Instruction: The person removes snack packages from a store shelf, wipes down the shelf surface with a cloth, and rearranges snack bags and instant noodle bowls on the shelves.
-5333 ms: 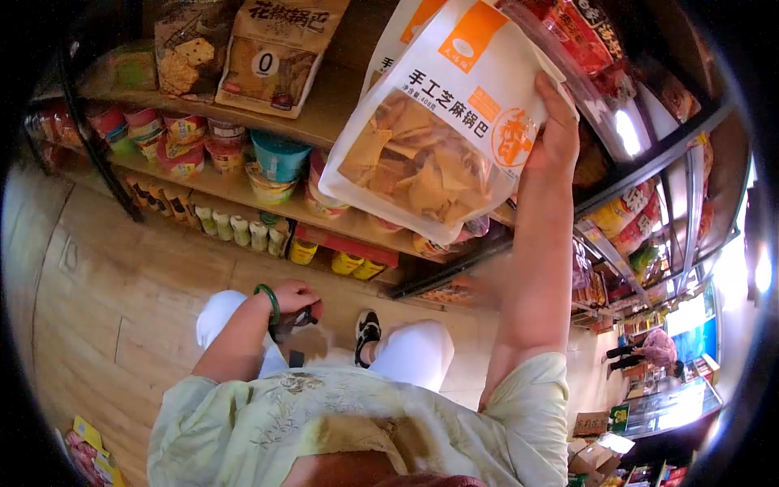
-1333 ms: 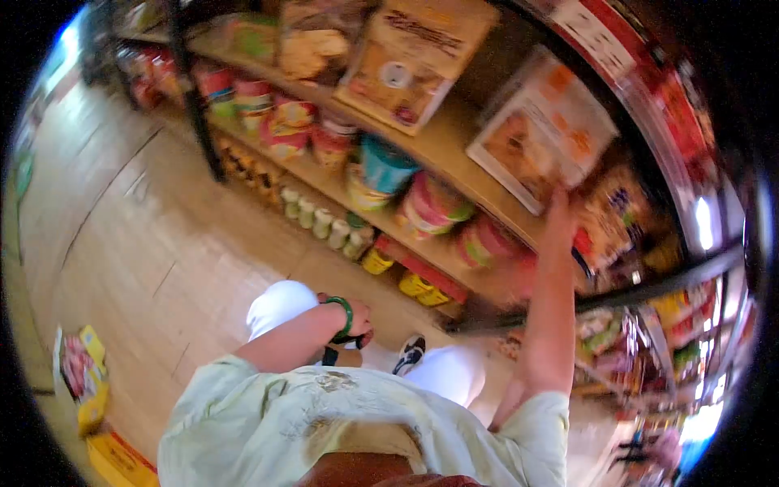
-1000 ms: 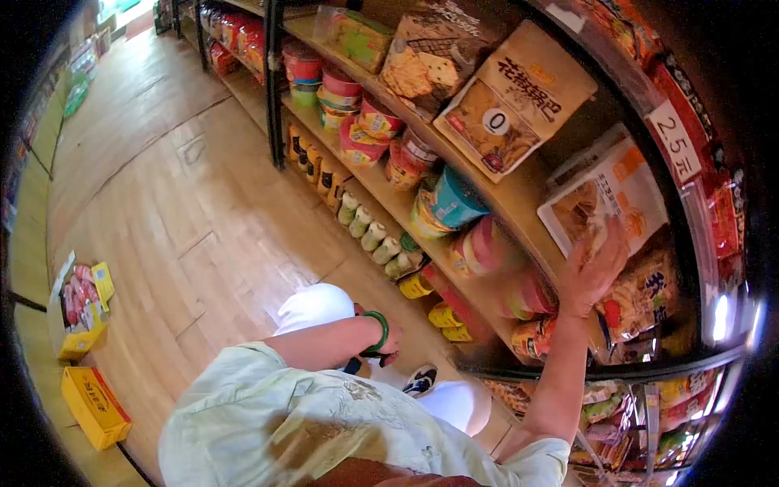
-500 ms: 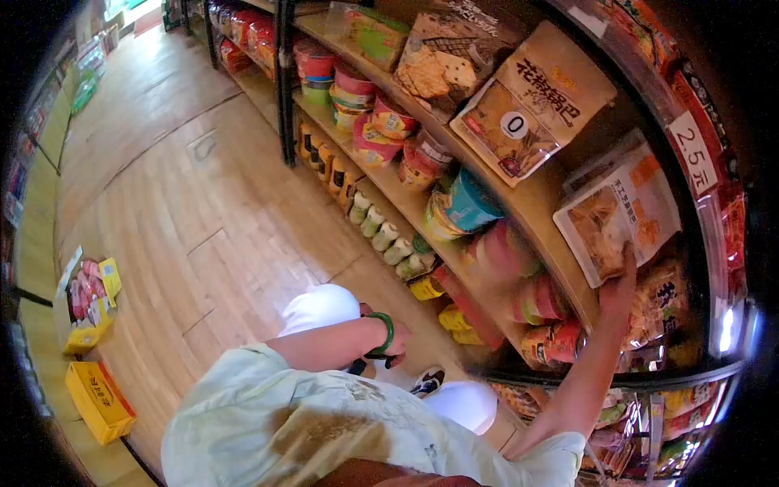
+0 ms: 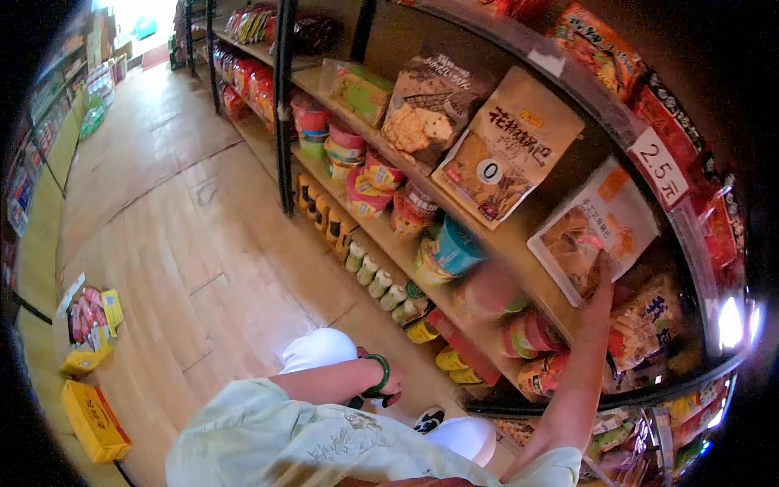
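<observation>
My right hand (image 5: 596,286) reaches to the shelf at the right. A finger lies stretched against the lower front of a white and brown snack bag (image 5: 580,252) with an orange label; the thumb is hidden. This bag leans back on the shelf. Beside it stand a tan snack bag (image 5: 507,150) with a round "0" sticker and a dark brown snack bag (image 5: 434,105). By my knee, my left hand (image 5: 392,383), under a green bangle (image 5: 381,373), has its fingers curled in; a small dark thing shows there, too unclear to name.
Cup noodles (image 5: 454,247) line the shelf below, with bottles (image 5: 369,272) beneath. A black shelf post (image 5: 284,105) stands at the far end. The front rail carries a "2.5元" price card (image 5: 659,168). On the wooden floor (image 5: 178,235), yellow boxes (image 5: 96,420) sit at the left.
The white and brown bag has shifted back and flatter, and the second bag edge behind it no longer shows. My right hand stays against it. The view has tilted up slightly.
</observation>
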Demonstrator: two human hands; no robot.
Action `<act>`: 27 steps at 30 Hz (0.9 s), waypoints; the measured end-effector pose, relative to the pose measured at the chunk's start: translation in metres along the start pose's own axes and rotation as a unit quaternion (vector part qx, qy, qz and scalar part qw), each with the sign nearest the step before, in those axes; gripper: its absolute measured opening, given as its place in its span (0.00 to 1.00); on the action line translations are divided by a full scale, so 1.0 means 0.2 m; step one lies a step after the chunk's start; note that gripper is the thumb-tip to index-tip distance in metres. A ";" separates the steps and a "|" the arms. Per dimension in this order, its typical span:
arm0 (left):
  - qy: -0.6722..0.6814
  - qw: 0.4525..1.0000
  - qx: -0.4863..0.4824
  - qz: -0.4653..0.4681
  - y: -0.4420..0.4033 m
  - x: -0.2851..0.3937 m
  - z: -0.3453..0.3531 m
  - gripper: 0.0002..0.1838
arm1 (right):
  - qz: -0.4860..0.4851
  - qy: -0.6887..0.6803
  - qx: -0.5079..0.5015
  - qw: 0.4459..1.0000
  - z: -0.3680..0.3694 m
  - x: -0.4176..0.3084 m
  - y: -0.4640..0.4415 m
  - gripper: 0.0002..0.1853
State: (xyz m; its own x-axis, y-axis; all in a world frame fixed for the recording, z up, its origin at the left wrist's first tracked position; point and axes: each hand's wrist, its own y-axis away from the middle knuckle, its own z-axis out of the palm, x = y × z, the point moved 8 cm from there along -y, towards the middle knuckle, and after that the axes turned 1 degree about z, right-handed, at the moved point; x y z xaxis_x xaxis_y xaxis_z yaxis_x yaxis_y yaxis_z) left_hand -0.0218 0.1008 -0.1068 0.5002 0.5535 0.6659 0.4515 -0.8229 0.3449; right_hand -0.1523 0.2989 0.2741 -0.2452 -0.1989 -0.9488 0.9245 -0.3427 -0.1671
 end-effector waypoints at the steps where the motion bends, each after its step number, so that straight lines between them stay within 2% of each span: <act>1: 0.000 1.000 -0.012 0.002 0.03 0.03 -0.04 0.17 | 0.012 0.079 0.061 0.995 -0.16 0.04 -0.09 0.31; 4: -0.061 0.995 -0.063 0.049 0.10 0.14 -0.10 0.14 | -0.007 0.110 0.064 0.992 -0.38 0.15 -0.23 0.32; 5: 0.042 0.993 -0.089 0.058 0.06 0.07 -0.02 0.13 | -0.019 0.148 0.076 0.986 -0.27 0.09 -0.08 0.33; 7: 0.079 0.989 -0.124 -0.008 0.19 0.15 -0.12 0.15 | -0.057 0.293 0.143 0.944 -0.36 0.03 -0.09 0.37; 8: 0.062 0.994 -0.081 -0.029 0.17 0.10 -0.11 0.12 | -0.059 0.297 0.180 0.936 -0.36 0.04 -0.07 0.40; 9: 0.111 0.990 -0.089 -0.017 0.14 0.05 -0.07 0.12 | -0.061 0.301 0.216 0.927 -0.36 0.04 -0.04 0.43; 10: 0.115 0.989 -0.089 0.001 0.00 -0.15 0.07 0.13 | -0.113 0.369 0.237 0.892 -0.39 0.06 -0.08 0.42; 11: -0.017 0.999 -0.034 -0.036 0.06 -0.10 0.00 0.17 | -0.116 0.428 0.249 0.861 -0.44 0.05 -0.05 0.40; 12: -0.023 0.998 -0.046 -0.030 0.11 -0.03 -0.07 0.17 | -0.120 0.484 0.247 0.831 -0.43 0.07 -0.04 0.38; 14: -0.030 0.999 0.015 -0.012 0.19 0.09 -0.21 0.20 | -0.127 0.502 0.256 0.816 -0.32 0.02 0.09 0.37; 15: -0.028 0.999 0.029 0.000 0.15 0.03 -0.17 0.19 | -0.141 0.519 0.252 0.805 -0.29 -0.02 0.13 0.35; 16: -0.033 0.999 0.026 0.004 0.15 0.03 -0.16 0.19 | -0.142 0.518 0.259 0.803 -0.34 0.01 0.12 0.35; 18: -0.049 0.998 0.033 0.007 0.15 0.03 -0.17 0.18 | -0.210 0.460 0.227 0.832 -0.37 0.03 0.09 0.34; 20: -0.054 0.998 0.031 0.008 0.17 0.05 -0.19 0.17 | -0.189 0.492 0.256 0.810 -0.41 -0.01 0.13 0.31; 22: -0.060 0.998 0.026 0.012 0.20 0.09 -0.20 0.17 | -0.218 0.510 0.226 0.800 -0.40 -0.07 0.16 0.27; 23: -0.033 0.999 0.010 -0.013 0.21 0.07 -0.20 0.19 | -0.218 0.507 0.236 0.799 -0.44 -0.10 0.21 0.22; 24: -0.006 0.999 -0.005 -0.038 0.23 0.07 -0.20 0.21 | -0.217 0.509 0.246 0.796 -0.48 -0.13 0.24 0.22; 26: -0.031 0.999 -0.010 -0.002 0.26 0.16 -0.25 0.22 | -0.314 0.538 0.284 0.729 -0.53 -0.26 0.36 0.17; 27: -0.034 0.999 -0.018 -0.019 0.26 0.13 -0.24 0.22 | -0.330 0.476 0.292 0.761 -0.55 -0.32 0.42 0.14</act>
State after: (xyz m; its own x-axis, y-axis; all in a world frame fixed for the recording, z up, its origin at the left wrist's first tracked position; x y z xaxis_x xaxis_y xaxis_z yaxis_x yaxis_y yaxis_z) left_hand -0.0197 0.0666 -0.0399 0.5331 0.5912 0.6053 0.4455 -0.8043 0.3932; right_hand -0.0273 0.3851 0.2922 -0.0204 0.8532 -0.5212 0.3359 -0.4852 -0.8073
